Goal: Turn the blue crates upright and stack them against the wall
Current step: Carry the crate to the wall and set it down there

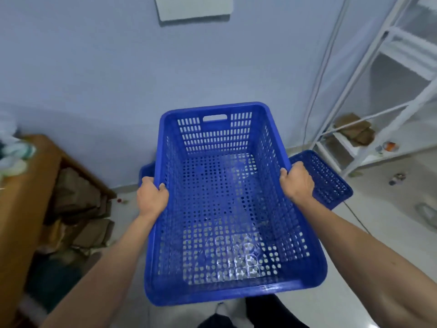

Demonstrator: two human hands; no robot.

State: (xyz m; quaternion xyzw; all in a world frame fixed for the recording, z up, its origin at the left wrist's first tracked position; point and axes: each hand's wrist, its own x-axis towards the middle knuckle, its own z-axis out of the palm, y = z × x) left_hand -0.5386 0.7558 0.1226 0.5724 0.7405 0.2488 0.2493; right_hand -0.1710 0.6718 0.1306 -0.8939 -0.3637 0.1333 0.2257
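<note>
Now, crate [224, 209]: blue, with perforated walls and base, open side up. It is held in the air in the middle of the view, clear of the floor.
Ends: the far end, with its handle slot [214, 118], faces the wall [94, 67]. The near end is close to the person's body.
Left hand [152, 197]: grips the left long rim, fingertips curled over the edge into the crate.
Right hand [296, 182]: grips the right long rim across from the left, fingers wrapped round the edge, back of the hand up.
Arms: both bare forearms run along the crate's sides from the bottom corners.
Second crate [326, 178]: blue, low down beyond the held one, near the foot of the wall. A perforated face shows to the right of the held crate and a blue corner to its left. Which way up it lies I cannot tell.
Wall: pale blue, with a pale panel [194, 7] at the top and a thin cable [319, 74] running down at the right.
Rack [369, 55]: white metal, at the right, with brown folded pieces [354, 129] on a low shelf.
Floor [378, 221]: pale and glossy, with small bits scattered near the rack.
Bench [21, 197]: wooden, at the left. Brown cardboard [78, 204] is piled beside it and pale cloth lies on top.
Trousers [272, 313]: dark, at the bottom edge under the crate.
</note>
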